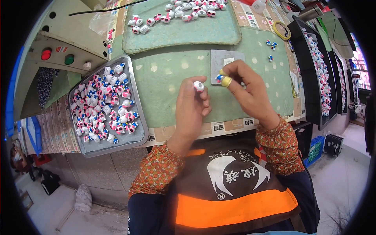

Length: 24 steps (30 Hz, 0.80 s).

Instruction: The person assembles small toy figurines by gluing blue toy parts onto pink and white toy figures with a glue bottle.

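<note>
My left hand (192, 105) holds a small white and pink figurine piece (199, 86) at its fingertips, its round opening turned up. My right hand (246, 90) pinches a tiny blue and white part (219, 78) between thumb and forefinger, with a yellow guard on one fingertip. Both hands hover over the green mat (172, 74), a few centimetres apart. Just behind the right hand lies a grey metal plate (219, 60) with a small white piece on it.
A metal tray (138, 105) full of several white, pink and blue figurines sits at the left. More figurines lie on a raised green pad (184, 33) at the back. Black trays (313, 78) of parts stand at the right. A control box with red and green buttons (58, 55) is at far left.
</note>
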{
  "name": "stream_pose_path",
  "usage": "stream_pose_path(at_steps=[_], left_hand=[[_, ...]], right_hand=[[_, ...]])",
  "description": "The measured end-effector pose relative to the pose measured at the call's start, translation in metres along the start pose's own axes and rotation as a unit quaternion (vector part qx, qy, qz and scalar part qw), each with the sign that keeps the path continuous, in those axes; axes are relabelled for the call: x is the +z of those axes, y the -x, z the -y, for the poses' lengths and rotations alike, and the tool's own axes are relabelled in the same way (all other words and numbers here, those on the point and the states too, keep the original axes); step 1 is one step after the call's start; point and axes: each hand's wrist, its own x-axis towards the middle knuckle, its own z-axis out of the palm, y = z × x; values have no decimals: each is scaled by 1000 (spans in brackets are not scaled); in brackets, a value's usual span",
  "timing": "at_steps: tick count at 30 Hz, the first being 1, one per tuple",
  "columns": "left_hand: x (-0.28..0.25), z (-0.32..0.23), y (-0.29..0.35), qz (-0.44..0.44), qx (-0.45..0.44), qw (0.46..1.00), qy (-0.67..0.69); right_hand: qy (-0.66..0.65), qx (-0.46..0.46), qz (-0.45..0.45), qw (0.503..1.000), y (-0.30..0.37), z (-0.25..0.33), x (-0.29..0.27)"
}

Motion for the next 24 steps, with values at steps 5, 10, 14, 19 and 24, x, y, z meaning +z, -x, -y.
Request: stream_pose_path(at_steps=[5, 10, 14, 19, 24], left_hand=[[2, 8, 3, -30, 39, 999, -11], [6, 15, 1, -45, 61, 995, -69], [7, 22, 0, -62, 77, 989, -106], [-1, 44, 2, -112, 232, 925, -278], [7, 37, 8, -127, 251, 906, -317]], right_hand=[[-20, -11, 12, 1000, 11, 11, 18], [-37, -8, 10, 999, 12, 5, 24], [-38, -3, 7, 999, 14, 1, 29], [-22, -27, -6, 999, 21, 9, 38], [-28, -66, -54, 996, 32, -7, 62]])
